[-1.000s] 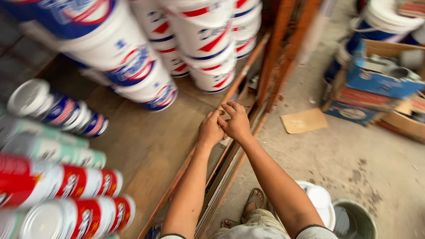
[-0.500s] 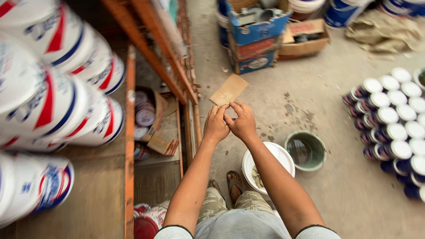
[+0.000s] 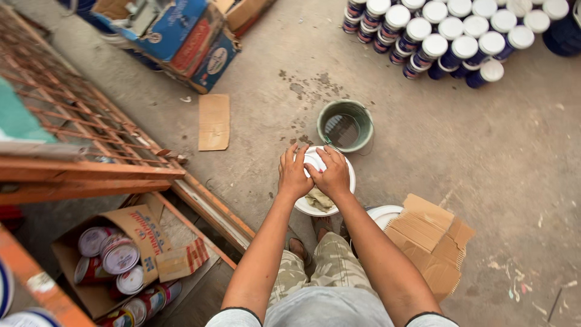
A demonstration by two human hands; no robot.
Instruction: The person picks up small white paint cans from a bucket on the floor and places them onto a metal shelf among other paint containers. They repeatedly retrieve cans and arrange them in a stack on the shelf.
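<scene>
My left hand (image 3: 293,177) and my right hand (image 3: 332,175) are pressed together in front of me, fingers spread, the right fingertips lying over the left. Nothing shows in either hand. They hover above a white bucket (image 3: 347,168) on the concrete floor, which has a crumpled brownish rag (image 3: 319,198) in its bottom. Just beyond stands a green bucket (image 3: 345,125) with dark water in it. My feet in sandals are under the hands.
An orange metal rack (image 3: 91,172) runs along the left, with an open carton of paint cans (image 3: 115,257) under it. A folded cardboard box (image 3: 426,236) lies at my right. Several white-lidded cans (image 3: 448,36) stand far right; boxes (image 3: 187,42) and a cardboard scrap (image 3: 214,121) lie ahead.
My view has swung away from the shelf of large paint pails down to the floor. My hands stayed pressed together and now sit over the white bucket.
</scene>
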